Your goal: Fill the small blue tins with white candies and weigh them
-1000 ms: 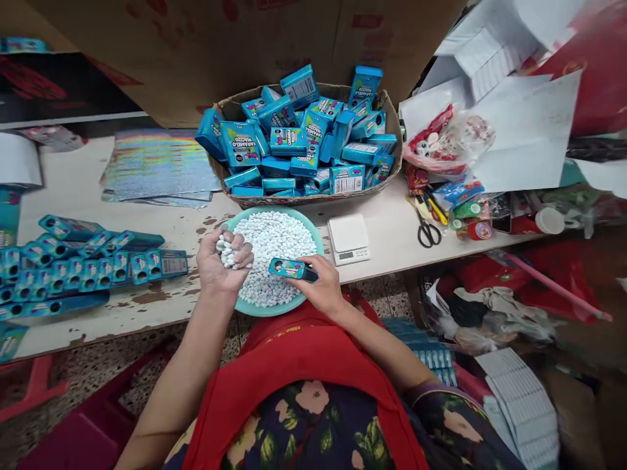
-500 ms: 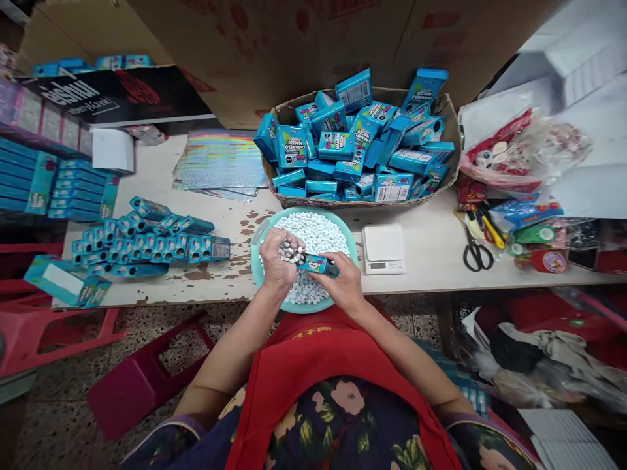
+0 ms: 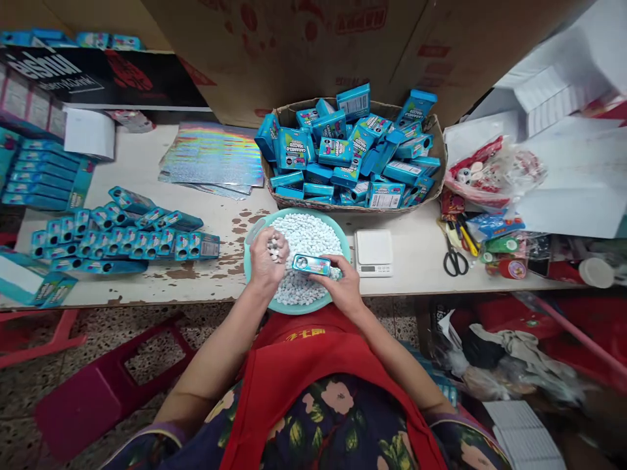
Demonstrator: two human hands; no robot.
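Note:
A turquoise basin (image 3: 247,262) full of small white candies (image 3: 308,228) stands at the table's front edge. Over its left side my left hand (image 3: 268,264) is curled around a handful of the candies, some showing between thumb and fingers. My right hand (image 3: 345,286) grips a small blue candy box (image 3: 312,265) above the basin. The box lies nearly level, its round opening facing left and up, with white candies visible inside. A short gap separates my left hand from the box.
A cardboard tray (image 3: 357,207) heaped with blue boxes stands behind the basin. To the right are a white scale (image 3: 373,251) and black scissors (image 3: 455,261). Rows of blue boxes (image 3: 127,241) and shiny sheets (image 3: 210,156) lie left. A magenta stool (image 3: 93,391) is on the floor.
My left hand has moved left, away from the box opening. The box has turned so its opening shows more toward me. The whole view has shifted slightly.

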